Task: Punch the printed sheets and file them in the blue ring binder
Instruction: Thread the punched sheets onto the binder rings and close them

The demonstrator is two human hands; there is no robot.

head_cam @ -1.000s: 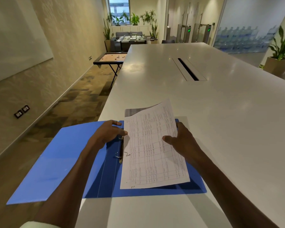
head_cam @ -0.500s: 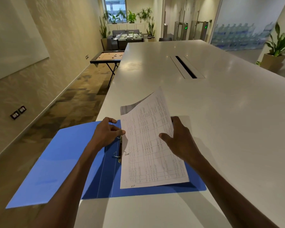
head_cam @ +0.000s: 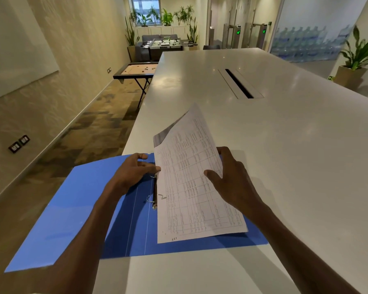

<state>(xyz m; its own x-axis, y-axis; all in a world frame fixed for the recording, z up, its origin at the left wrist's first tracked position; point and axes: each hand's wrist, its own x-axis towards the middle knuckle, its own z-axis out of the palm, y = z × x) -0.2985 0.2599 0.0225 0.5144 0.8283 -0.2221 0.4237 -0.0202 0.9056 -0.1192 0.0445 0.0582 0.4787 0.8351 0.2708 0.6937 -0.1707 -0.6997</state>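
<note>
Item: printed sheets over open blue ring binder, filing step.

Your left hand [head_cam: 134, 172] pinches the printed sheets [head_cam: 191, 187] at the rings [head_cam: 154, 192] of the blue ring binder [head_cam: 89, 211]; your right hand [head_cam: 229, 181] grips their right edge. Light, floppy paper: support both edges, go gently at the holes.

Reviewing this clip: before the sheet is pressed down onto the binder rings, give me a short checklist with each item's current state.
1. Blue ring binder lies open on the white table: ok.
2. Printed sheet held by both hands, left hand at its ring-side edge, right hand on its right side: ok.
3. Punched edge next to the rings: ok.
4. Rings open to take the sheet: cannot tell.
5. Holes seated on the rings: cannot tell.
6. Sheet lying flat: not ok, far end lifted.
</note>
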